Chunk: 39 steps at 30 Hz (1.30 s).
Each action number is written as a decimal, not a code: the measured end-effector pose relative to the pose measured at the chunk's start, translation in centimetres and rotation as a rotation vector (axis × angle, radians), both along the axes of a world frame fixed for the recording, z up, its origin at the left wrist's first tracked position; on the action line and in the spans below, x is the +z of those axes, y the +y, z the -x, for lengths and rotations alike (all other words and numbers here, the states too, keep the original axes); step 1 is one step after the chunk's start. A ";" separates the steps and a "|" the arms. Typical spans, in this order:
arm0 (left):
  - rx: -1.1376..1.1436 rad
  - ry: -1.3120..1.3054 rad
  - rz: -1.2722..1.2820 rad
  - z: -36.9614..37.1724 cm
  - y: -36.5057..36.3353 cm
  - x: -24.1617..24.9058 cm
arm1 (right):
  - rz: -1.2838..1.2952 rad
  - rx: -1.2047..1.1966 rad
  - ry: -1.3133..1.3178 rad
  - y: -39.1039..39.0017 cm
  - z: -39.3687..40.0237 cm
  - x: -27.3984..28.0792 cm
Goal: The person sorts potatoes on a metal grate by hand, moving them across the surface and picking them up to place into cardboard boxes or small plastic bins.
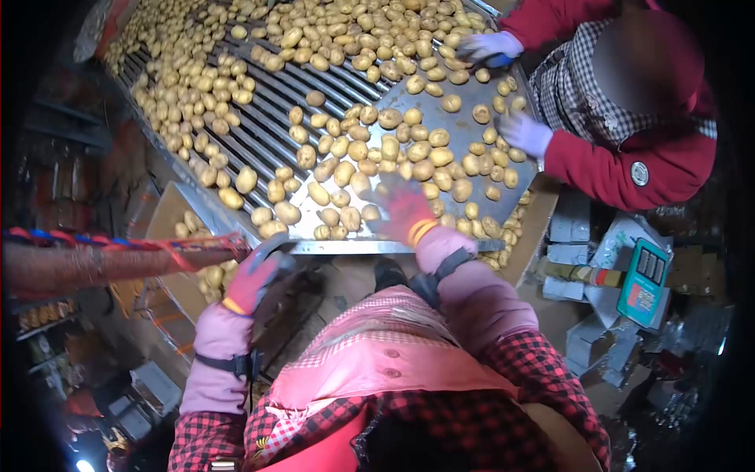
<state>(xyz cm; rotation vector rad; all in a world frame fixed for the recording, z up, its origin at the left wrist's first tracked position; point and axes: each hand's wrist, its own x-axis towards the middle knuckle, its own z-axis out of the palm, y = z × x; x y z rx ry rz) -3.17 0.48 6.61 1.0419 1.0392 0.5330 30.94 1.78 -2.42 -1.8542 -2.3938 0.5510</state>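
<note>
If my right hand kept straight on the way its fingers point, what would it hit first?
Most likely the loose potatoes just past the fingertips of your right hand, on the metal plate. Blur hides the hand's exact height above them.

Metal plate (354, 247), centre of frame — smooth, glossy at lower left. Rollers (271, 130), upper left: smooth metal, dull sheen. Potatoes (462, 189): smooth skins. Carton (535, 230), right of centre — matt cardboard.
</note>
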 end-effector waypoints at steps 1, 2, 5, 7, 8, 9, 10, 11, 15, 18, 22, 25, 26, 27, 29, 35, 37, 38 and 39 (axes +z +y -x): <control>-0.115 0.260 -0.311 -0.8 1.5 -1.8 | 0.045 -0.159 -0.012 1.6 -1.0 -1.2; -0.176 0.486 -0.464 -1.9 3.0 -3.0 | -0.114 -0.188 -0.022 2.9 -3.6 -4.5; -0.276 1.076 -0.836 -6.6 4.6 -6.8 | -0.202 -0.478 -0.125 1.8 -6.2 -2.7; -0.318 1.209 -0.879 -11.1 3.3 -9.1 | -0.336 -0.463 -0.087 -2.2 -6.5 -3.6; -0.386 1.178 -0.990 -13.5 2.3 -7.6 | -0.324 -0.407 -0.030 -5.1 -6.6 -3.0; -0.586 0.814 -0.820 -15.4 3.2 -5.3 | -0.308 -0.351 0.028 -8.1 -6.7 -2.3; -0.761 0.455 -0.629 -16.8 3.9 -3.9 | -0.237 -0.293 0.127 -10.6 -6.2 0.1; -0.618 0.242 -0.881 -16.9 3.7 -5.4 | -0.150 -0.280 0.143 -12.7 -6.3 1.0; -0.027 0.595 -1.050 -14.7 14.2 -4.8 | 0.082 -0.161 -0.019 -17.6 -7.4 0.8; 0.043 1.180 -0.731 -12.1 17.0 -7.9 | 0.191 -0.177 -0.055 -17.6 -7.2 -0.4; -0.484 1.093 -0.679 -16.9 9.4 -7.0 | 0.069 -0.200 0.103 -18.4 -7.7 -3.3; -0.328 0.591 -0.847 -15.3 7.6 -4.4 | -0.218 -0.149 0.030 -16.2 -7.7 -2.2; -0.132 0.565 -1.065 -13.8 8.8 -5.7 | -0.342 -0.178 0.016 -15.1 -7.7 -1.9; -0.016 0.755 -1.068 -11.3 10.1 -7.0 | -0.460 -0.214 -0.005 -14.3 -7.7 -1.4; 0.196 1.255 -0.986 -7.5 11.0 -6.8 | -0.255 -0.222 0.079 -10.2 -5.9 2.3; -0.335 0.930 -0.869 -10.7 5.0 -5.8 | -0.284 0.016 0.205 -2.6 -3.0 -0.6; -0.265 0.592 -1.004 -10.7 3.6 -6.3 | -0.386 -0.091 0.102 -1.3 -4.1 -0.9; -0.197 0.543 -1.013 -10.2 3.6 -5.1 | -0.376 -0.213 0.111 -1.2 -5.5 0.1; -0.127 0.497 -1.019 -9.6 3.8 -4.5 | -0.366 -0.331 0.121 -1.1 -7.5 1.1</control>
